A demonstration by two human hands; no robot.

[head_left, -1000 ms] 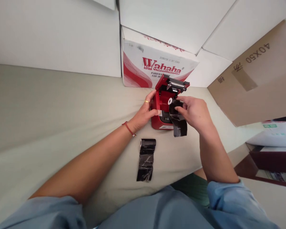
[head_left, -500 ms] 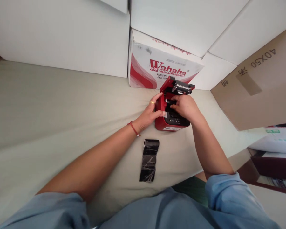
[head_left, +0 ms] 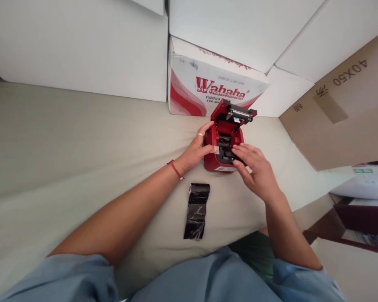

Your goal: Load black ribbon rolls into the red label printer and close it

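Observation:
A small red printer (head_left: 224, 142) stands on the pale cloth surface (head_left: 82, 151) with its lid (head_left: 231, 112) tilted up at the back. My left hand (head_left: 198, 149) is closed on the printer's left side, thumb against its front corner. My right hand (head_left: 255, 167) lies with its fingers stretched out flat across the printer's front right, holding nothing. A black ribbon roll sits inside the printer's open bay. A second black ribbon roll (head_left: 198, 206), partly unwound toward me, lies on the cloth in front of the printer.
White boxes (head_left: 82, 46) line the back, one printed "Wahaha" (head_left: 214, 86) right behind the printer. A brown carton (head_left: 340, 105) marked 40X50 leans in from the right. A dark red shelf edge (head_left: 362, 214) and a white packet (head_left: 365, 182) sit at the far right.
One second ago my right hand held a black ribbon roll over the printer. It set the roll inside, then drew back toward me and opened flat. My left hand has stayed on the printer.

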